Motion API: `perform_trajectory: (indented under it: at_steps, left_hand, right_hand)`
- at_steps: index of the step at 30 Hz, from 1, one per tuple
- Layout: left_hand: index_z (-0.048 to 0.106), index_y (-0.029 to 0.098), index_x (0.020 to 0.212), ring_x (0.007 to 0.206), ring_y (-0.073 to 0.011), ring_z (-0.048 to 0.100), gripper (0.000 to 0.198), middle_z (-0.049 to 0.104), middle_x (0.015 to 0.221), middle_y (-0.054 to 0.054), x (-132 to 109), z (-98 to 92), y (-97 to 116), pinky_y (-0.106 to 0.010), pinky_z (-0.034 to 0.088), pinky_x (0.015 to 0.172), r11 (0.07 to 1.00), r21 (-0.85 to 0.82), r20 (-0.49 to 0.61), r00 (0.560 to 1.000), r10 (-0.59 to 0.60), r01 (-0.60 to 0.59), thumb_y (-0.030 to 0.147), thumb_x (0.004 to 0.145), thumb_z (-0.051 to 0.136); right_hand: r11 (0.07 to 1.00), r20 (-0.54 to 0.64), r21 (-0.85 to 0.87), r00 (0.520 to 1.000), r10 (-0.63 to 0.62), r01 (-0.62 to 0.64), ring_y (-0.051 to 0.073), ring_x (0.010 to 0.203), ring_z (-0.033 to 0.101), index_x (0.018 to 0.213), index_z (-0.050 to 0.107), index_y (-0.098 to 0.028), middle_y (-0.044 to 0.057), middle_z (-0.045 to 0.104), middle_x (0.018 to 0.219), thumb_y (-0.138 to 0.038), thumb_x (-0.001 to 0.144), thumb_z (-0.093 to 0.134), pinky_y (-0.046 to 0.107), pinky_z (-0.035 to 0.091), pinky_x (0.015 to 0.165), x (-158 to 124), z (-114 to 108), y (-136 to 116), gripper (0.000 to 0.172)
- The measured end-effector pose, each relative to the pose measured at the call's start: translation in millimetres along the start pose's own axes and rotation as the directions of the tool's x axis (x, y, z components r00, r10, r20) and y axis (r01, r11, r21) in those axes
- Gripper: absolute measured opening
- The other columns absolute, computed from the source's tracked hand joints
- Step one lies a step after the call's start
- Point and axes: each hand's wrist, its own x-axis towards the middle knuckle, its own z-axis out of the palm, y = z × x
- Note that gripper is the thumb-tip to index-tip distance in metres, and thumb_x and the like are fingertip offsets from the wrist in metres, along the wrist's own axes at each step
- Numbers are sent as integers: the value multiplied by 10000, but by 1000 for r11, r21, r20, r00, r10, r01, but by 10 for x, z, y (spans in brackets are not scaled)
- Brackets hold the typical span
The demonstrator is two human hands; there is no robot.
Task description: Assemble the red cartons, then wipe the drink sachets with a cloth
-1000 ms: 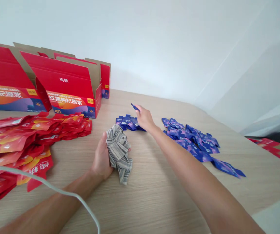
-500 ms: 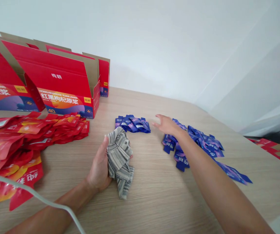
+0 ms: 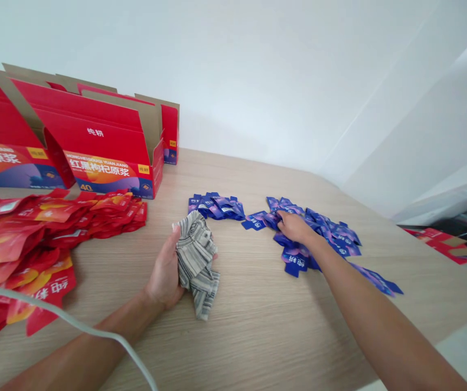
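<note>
Cupped in my left hand (image 3: 167,271) is a crumpled cloth (image 3: 196,252) with grey and white stripes; one end of it hangs down over the table. My right hand (image 3: 294,226) reaches into a loose pile of blue pouches (image 3: 335,239). Its fingers are closed on the end of one blue pouch (image 3: 258,220), which points left out of the pile. A smaller overlapped row of blue pouches (image 3: 216,206) lies just left of that pouch, behind the cloth.
Red pouches (image 3: 50,233) are heaped on the left of the wooden table (image 3: 241,336). Open red cartons (image 3: 107,146) stand behind them against the wall. A white cable (image 3: 74,321) crosses the lower left. More red packaging (image 3: 441,244) shows beyond the right edge.
My right hand has come down from above the table onto the blue pile and closed on a pouch. That pouch now lies between the pile and the small row. The left hand keeps the cloth.
</note>
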Motion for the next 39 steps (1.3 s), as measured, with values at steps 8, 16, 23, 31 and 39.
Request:
perform_trajectory:
  at_steps: [8,16,23,31,39]
  left_hand:
    - [711,140,1267,816,-276,787,497,787,975,-142,-42,51,-4,-465,678,816,1000,-10,-4,1000,24,-24,485,1096,397]
    - [756,150,1137,917,-312,791,513,800,992,-136,-89,60,-46,-504,640,942,996,-88,9,1000,25,-24,536,1072,424]
    - [766,151,1127,1157,-331,753,550,808,1102,-144,-115,84,-3,-513,582,1082,989,-135,-90,995,43,-55,586,1061,436]
    - [766,165,1065,1148,-317,752,550,803,1069,-132,-132,96,14,-479,592,1066,990,-108,-51,995,83,-88,586,1073,411]
    - [749,154,1162,983,-334,790,698,798,961,-142,-115,164,233,-495,660,892,991,-133,-101,995,10,-24,654,1080,270]
  right_hand:
    - [995,-309,99,949,57,-28,354,1387,633,1530,519,9,293,644,1483,-122,1059,290,448,458,1185,-422,-356,-375,540]
    - [565,-630,453,696,-344,690,255,1548,503,1656,452,-183,135,537,1655,-304,1135,331,504,407,1305,-1132,-104,-2042,548]
    - [527,-383,541,750,-540,655,330,1702,46,1721,201,-27,249,131,1805,-625,1124,310,597,145,1375,-1160,90,-2530,852]
    - [526,-293,645,814,-501,555,336,1698,54,1703,111,65,302,115,1784,-673,1104,306,581,99,1381,-1120,13,-2535,971]
    - [428,-337,677,769,-543,599,376,1678,184,1669,238,85,325,215,1757,-484,1047,582,573,226,1367,-1495,-28,-2511,910]
